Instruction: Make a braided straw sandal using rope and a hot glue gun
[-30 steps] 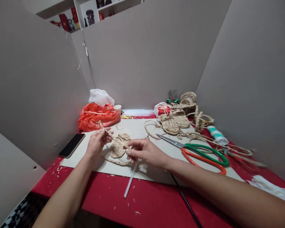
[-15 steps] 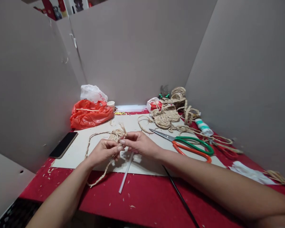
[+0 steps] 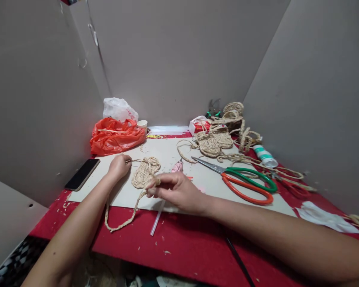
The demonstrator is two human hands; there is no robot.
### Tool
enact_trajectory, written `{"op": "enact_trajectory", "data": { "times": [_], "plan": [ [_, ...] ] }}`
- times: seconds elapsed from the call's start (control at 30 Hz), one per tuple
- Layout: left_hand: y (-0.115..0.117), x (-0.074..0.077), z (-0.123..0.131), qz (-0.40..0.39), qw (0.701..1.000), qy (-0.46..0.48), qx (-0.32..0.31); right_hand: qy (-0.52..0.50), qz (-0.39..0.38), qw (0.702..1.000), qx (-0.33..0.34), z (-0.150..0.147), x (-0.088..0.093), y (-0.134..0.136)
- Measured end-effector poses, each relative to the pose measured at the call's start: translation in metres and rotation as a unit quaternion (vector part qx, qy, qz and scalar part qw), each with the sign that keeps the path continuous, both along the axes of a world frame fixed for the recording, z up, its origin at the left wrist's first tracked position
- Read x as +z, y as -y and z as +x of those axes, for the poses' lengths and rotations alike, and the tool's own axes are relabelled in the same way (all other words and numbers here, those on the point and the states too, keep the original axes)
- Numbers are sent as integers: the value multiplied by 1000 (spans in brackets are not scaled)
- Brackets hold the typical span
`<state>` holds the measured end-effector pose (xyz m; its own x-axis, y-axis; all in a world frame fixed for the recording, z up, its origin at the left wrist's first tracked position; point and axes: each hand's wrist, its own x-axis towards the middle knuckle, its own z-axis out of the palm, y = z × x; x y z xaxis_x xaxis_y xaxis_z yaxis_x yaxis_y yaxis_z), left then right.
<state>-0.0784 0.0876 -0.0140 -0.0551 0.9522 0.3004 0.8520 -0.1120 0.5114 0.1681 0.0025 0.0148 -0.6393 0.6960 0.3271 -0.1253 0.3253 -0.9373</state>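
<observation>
Both hands have just parted; the right hand [image 3: 181, 193] pinches a tan braided straw cord [image 3: 122, 228], the left hand [image 3: 119, 167] seemingly grips a strand, leaving the beige sole-shaped woven piece [image 3: 140, 176] more reachable between them on the pale flat board [image 3: 164, 151].

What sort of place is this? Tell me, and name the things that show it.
Likely a small handcraft workstation: a red cloth-covered table boxed in by tall plain grey panels, bearing a flat, tan, braided-cord pad and large green-and-orange-handled metal scissors.
</observation>
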Motion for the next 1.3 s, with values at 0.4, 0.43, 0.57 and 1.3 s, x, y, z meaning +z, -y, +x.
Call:
{"op": "enact_trajectory", "data": {
  "times": [0.4,0.43,0.57,1.3],
  "plan": [
    [7,9,-10,83,996,-6,30,112,258,949,144,-2,-11,12],
    [9,12,-12,93,995,6,30,111,260,948,148,-1,-9,12],
    [18,25,-14,133,990,48,12,164,281,928,179,3,0,9],
    [41,61,27,-128,962,210,-116,-98,-170,971,-134,25,25,-47]
  ]
}}
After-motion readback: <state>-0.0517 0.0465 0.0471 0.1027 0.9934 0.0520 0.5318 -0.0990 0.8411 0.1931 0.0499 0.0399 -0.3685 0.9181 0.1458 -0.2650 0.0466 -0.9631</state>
